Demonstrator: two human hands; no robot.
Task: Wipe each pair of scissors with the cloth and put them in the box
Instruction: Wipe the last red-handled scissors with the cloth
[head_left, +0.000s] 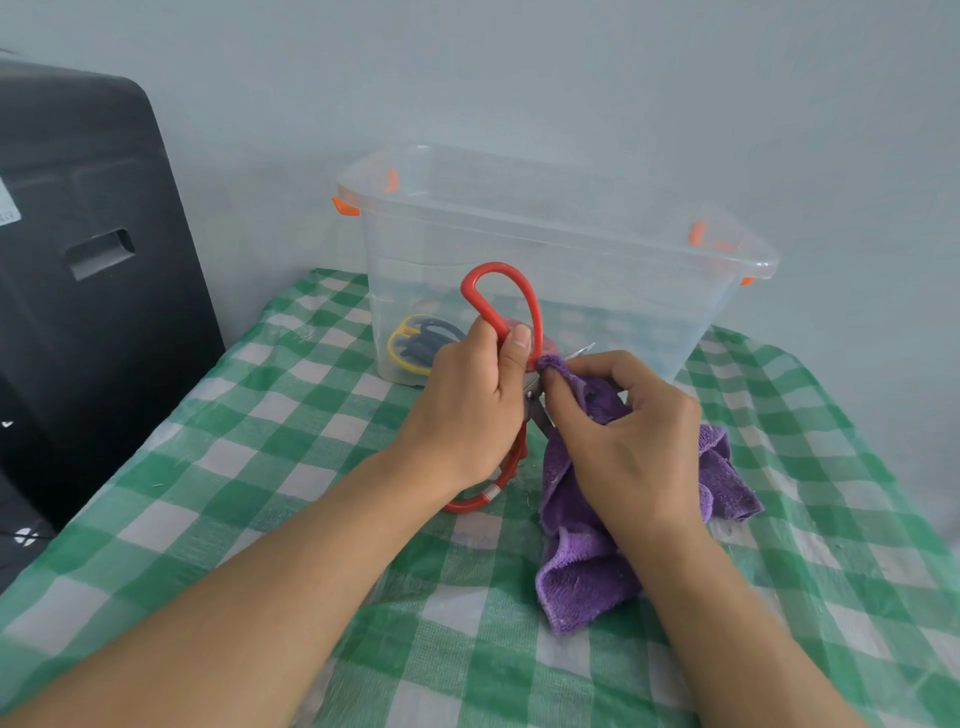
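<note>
Covering most of the frame, the green-and-white checked tablecloth (270, 415) carries everything; a black moulded plastic case (88, 218) stands at the left edge. Upper centre sits the clear plastic storage box with orange clips (597, 249), open-topped, with a yellow-and-blue-handled pair of scissors (415, 345) already lying in its lower left corner. Centre right, the purple terry cloth (587, 566) trails from my grip onto the table. Centre frame, the red-handled steel scissors (519, 291) are off the table, one loop up before the box, the other low behind my wrist. I judge them stiff, moderately heavy, sharp at the tips; the handles are the safe hold, and the soft cloth conforms readily. My left hand (467, 410) is clenched round the handle near the pivot, thumb upright. My right hand (628, 436) pinches cloth against the blades, fingers curled, both forearms angled inward.
</note>
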